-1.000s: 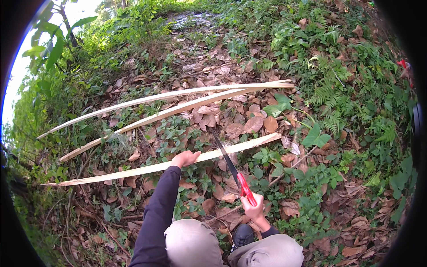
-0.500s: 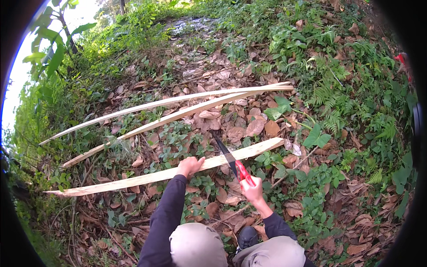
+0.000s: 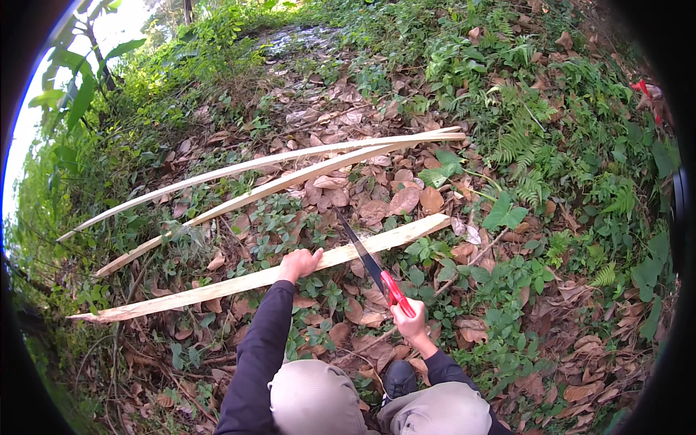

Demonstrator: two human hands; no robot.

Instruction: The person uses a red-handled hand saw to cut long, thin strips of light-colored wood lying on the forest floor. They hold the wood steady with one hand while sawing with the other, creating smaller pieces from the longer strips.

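Note:
Three long pale split wooden strips lie on the leaf-covered ground. My left hand [image 3: 299, 263] presses down on the nearest strip [image 3: 217, 286]. My right hand [image 3: 407, 319] grips the red handle of a dark-bladed saw [image 3: 362, 254]. The blade crosses that strip just right of my left hand. Two thinner strips [image 3: 290, 170] lie farther away, meeting at their right ends.
Dry brown leaves [image 3: 391, 203] and low green plants cover the ground. Ferns [image 3: 522, 145] grow thick to the right. Bushes and a leafy stem [image 3: 80, 94] stand at the left. My knees in light trousers [image 3: 312, 399] are at the lower edge.
My right hand has moved the saw forward and back across the nearest strip. My left hand has stayed pressed on the strip.

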